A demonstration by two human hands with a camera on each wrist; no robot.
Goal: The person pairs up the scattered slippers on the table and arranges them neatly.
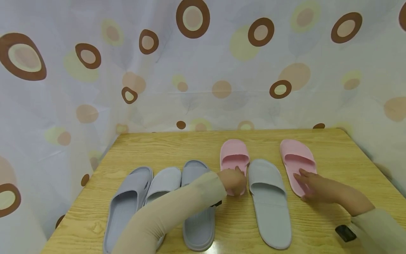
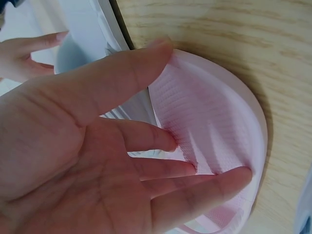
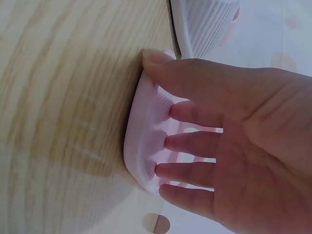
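A pair of small pink slippers lies on the wooden table in the head view. My left hand (image 1: 234, 180) is over the heel of the left pink slipper (image 1: 234, 147). In the left wrist view its fingertips touch the ribbed pink footbed (image 2: 209, 117), fingers fairly straight, with the thumb at the rim. At the right pink slipper (image 1: 296, 150), my right hand (image 1: 321, 188) reaches in from the right. The right wrist view shows spread fingers touching the footbed and the thumb (image 3: 158, 57) at the heel's edge. Between the pink slippers lies a light grey slipper (image 1: 272, 218).
To the left stand a grey-blue slipper (image 1: 122, 208), a pale grey slipper (image 1: 166, 178) and another grey-blue slipper (image 1: 200, 229), partly covered by my left sleeve (image 1: 177, 208). A patterned curtain (image 1: 209, 63) hangs behind and beside the wooden table (image 1: 165, 148).
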